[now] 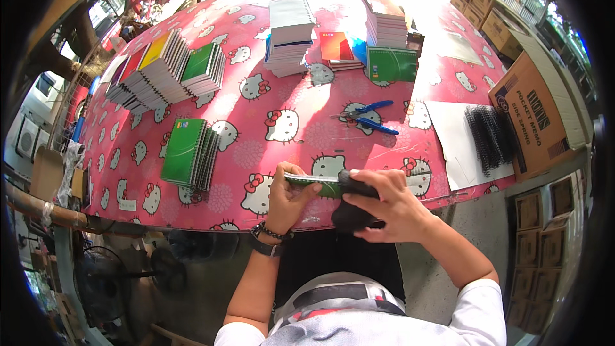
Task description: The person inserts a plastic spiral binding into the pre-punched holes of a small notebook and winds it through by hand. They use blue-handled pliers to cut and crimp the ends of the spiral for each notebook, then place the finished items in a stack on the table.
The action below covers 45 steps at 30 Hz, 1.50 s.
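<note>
Green covers lead the scene at the pink-clothed table (pixel 256 147), where a worker holds a slim green notebook (pixel 330 189) edge-up at the middle of the near edge. In the head view, the left hand (pixel 288 195) pinches one end of it, thumb on the cover; the right hand (pixel 394 205) is wrapped around a black object (pixel 351 214), blurred past naming, at the other end.

By all appearances the step in hand is close work along that notebook's edge; the next move would call for a firm left pinch and a level edge while the right hand works.

Blue-handled pliers (pixel 364 108) lie beyond the hands, handles spread. A stack of green notebooks (pixel 186 154) stands toward the table's near left corner. By the right edge, black spiral coils (pixel 487 141) rest on a white sheet (pixel 455 154) beside a brown carton (pixel 532 115) bearing bold dark lettering, unquoted here. Small multicoloured lettering marks the stacked green covers; none can be made out on the held one.
</note>
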Available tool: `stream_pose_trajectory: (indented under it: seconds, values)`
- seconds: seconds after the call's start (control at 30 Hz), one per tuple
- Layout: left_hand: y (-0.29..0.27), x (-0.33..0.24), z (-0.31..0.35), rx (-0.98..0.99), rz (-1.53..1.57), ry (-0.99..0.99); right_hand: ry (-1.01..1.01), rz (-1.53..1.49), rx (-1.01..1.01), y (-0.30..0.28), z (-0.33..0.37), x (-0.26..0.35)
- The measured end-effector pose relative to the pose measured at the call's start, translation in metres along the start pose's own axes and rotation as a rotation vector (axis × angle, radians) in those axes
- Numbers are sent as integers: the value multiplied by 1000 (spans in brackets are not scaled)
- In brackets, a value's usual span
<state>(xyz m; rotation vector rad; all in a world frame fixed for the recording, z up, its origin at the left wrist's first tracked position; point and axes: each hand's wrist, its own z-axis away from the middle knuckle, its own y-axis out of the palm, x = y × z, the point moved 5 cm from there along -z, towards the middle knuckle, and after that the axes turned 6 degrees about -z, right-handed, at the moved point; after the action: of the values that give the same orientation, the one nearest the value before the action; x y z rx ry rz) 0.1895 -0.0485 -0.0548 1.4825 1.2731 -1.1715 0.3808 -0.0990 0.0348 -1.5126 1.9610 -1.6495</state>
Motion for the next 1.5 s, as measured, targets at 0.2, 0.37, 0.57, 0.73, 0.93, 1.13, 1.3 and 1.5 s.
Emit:
stream_pose_trajectory:
  seconds: [0.2, 0.37, 0.57, 0.73, 0.93, 1.13, 1.3, 1.5]
  values:
    - [6, -10, 12, -110, 8, 67, 468, -599, -91, -37, 9, -82]
    - [6, 13, 15, -84, 26, 61, 206, -1199, 2, -3, 7, -80]
    - [8, 17, 9, -84, 56, 55, 324, -1144, -145, 9, -4, -89]
    - [8, 14, 9, -71, 37, 59, 439, -755, 9, 12, -15, -86]
    - [8, 16, 10, -56, -43, 51, 471, -402, -14, 6, -34, -89]
    - [8, 9, 9, -39, -92, 17, 412, -741, 43, 13, -41, -76]
    - [4, 21, 12, -47, -66, 72, 354, -868, 53, 19, -46, -72]
    - [4, 19, 11, -61, -72, 76, 220, -1226, 87, 19, -51, -64]
